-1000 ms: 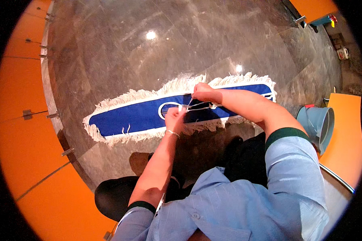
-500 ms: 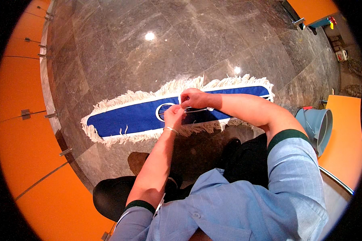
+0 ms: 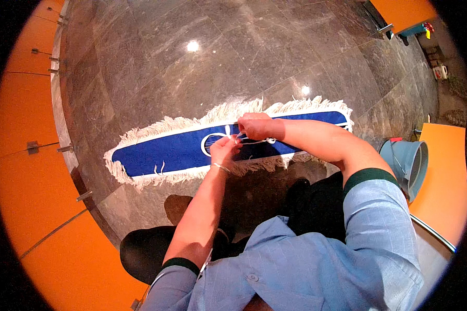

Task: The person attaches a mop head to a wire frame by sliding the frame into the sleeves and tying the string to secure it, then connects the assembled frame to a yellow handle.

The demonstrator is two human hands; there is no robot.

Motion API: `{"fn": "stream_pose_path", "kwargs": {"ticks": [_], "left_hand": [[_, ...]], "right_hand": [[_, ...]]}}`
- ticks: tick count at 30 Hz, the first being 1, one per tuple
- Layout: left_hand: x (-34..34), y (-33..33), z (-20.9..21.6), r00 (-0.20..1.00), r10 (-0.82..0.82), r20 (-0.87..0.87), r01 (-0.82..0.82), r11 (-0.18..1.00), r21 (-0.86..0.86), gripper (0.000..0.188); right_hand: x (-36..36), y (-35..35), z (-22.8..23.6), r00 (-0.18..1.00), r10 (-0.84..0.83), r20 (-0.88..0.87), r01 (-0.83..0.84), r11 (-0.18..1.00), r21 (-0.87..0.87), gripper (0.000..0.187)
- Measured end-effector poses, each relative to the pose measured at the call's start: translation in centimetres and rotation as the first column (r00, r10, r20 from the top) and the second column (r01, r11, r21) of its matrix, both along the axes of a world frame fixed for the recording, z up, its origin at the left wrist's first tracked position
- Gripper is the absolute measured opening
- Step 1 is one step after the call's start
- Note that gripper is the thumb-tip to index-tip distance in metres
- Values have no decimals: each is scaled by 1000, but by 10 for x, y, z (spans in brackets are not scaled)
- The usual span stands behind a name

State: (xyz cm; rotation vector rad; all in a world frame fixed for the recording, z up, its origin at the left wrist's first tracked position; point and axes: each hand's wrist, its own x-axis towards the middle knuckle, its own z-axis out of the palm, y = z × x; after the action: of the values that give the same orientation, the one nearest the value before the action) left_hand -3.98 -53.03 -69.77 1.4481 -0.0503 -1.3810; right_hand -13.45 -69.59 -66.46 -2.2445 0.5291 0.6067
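A long blue dust mop head [image 3: 161, 150] with white edging and a cream string fringe lies flat on the floor in front of me. A round opening with a white rim sits near its middle, with thin wires showing inside. My left hand [image 3: 224, 150] is closed at this opening, its fingertips pinching a white tie string [image 3: 228, 130]. Just right of it and touching or nearly so, my right hand [image 3: 256, 126] is curled shut on the same string. More white string runs rightward below the right wrist. The fingertips partly hide where the string crosses.
Grey floor tiles [image 3: 192, 78] surround the mop head. Orange panels with metal fittings [image 3: 26, 186] line the left side. A grey-blue bucket [image 3: 418, 168] stands at the right beside another orange panel [image 3: 443, 181]. A white jug [image 3: 441, 72] stands far right.
My right hand has shifted slightly right, away from the left fingertips. A white loop of string now shows above my left hand. The mop head stays in place.
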Motion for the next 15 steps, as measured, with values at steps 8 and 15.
{"fn": "stream_pose_path", "kwargs": {"ticks": [8, 15], "left_hand": [[1, 3, -31, 883, -156, 444, 113, 986, 122, 6], [-20, -16, 12, 279, -315, 907, 151, 947, 282, 4]], "right_hand": [[11, -2, -2, 958, 283, -49, -279, 958, 69, 18], [3, 11, -26, 961, -98, 258, 51, 982, 184, 15]]}}
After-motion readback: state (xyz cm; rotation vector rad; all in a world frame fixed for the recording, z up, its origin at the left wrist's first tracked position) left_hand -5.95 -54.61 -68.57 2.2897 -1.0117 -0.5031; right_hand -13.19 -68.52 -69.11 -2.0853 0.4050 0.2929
